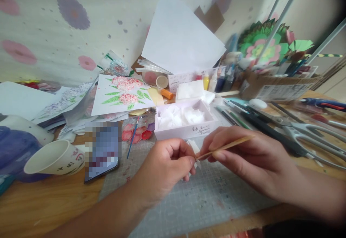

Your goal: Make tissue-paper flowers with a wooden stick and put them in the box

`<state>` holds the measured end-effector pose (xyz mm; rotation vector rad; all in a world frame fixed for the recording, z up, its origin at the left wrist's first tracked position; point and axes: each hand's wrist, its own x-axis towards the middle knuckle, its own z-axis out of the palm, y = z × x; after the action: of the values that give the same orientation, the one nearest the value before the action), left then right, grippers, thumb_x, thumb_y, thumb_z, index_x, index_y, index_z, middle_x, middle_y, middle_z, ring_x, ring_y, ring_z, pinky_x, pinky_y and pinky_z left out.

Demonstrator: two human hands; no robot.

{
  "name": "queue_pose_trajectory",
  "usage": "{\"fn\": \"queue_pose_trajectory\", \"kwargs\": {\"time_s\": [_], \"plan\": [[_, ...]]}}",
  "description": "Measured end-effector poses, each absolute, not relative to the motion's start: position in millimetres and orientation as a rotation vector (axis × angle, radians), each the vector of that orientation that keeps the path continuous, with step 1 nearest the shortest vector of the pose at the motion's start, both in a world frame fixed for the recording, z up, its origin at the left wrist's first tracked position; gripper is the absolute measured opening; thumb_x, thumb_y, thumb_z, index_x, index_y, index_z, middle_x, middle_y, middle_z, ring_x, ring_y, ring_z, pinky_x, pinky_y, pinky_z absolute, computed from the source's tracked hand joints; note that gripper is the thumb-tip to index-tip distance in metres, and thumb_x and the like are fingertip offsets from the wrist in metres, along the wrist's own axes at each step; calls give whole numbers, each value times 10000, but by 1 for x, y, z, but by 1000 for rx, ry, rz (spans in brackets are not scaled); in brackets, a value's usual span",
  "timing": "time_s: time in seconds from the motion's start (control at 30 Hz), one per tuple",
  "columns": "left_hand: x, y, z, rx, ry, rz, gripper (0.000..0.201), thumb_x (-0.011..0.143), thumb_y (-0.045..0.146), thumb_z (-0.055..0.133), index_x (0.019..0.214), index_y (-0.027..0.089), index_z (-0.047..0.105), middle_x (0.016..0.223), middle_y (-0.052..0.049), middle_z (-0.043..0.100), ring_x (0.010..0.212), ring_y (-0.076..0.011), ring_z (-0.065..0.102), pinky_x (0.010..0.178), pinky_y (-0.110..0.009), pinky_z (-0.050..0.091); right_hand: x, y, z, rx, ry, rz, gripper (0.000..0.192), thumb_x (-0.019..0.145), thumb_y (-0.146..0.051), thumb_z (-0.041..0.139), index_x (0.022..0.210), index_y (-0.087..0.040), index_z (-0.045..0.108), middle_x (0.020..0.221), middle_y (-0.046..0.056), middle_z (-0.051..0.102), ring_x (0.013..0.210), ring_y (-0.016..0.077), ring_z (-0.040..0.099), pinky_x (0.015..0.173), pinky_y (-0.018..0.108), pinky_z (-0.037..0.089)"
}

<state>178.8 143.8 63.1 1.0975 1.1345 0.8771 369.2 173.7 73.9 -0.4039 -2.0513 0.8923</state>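
Head view: white box of crumpled white paper pieces.

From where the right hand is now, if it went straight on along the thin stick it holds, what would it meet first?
Most likely the small white paper piece pinched in the left hand: the right hand aims the stick at it, and the tip looks already touching.

- My left hand covers most of the small white paper piece I pinch; only a corner shows.
- The thin wooden stick passes behind my right hand's fingers.
- The phone screen is blurred out.
- The scissors run off the right edge.
- The writing on the white box is too small to read.
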Motion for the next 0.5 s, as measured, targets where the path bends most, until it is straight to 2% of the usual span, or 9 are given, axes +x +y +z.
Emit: {"fn": "queue_pose_trajectory", "kwargs": {"time_s": [0.3,0.5], "plan": [[180,145,62,1073,1098,895,64,705,173,597,661,148,557,587,24,580,518,-82,496,513,-220,395,372,175,75,-412,-2050,886,179,906,-33,529,1006,-163,601,919,48,629,884,160,620,751,248,527],[178,144,60,1188,1085,856,69,748,162,593,702,166,541,610,44,525,571,-86,486,552,-217,404,373,176,74,-430,-2006,968,132,922,-57,523,981,-154,592,904,53,606,829,149,610,712,241,522]]}}
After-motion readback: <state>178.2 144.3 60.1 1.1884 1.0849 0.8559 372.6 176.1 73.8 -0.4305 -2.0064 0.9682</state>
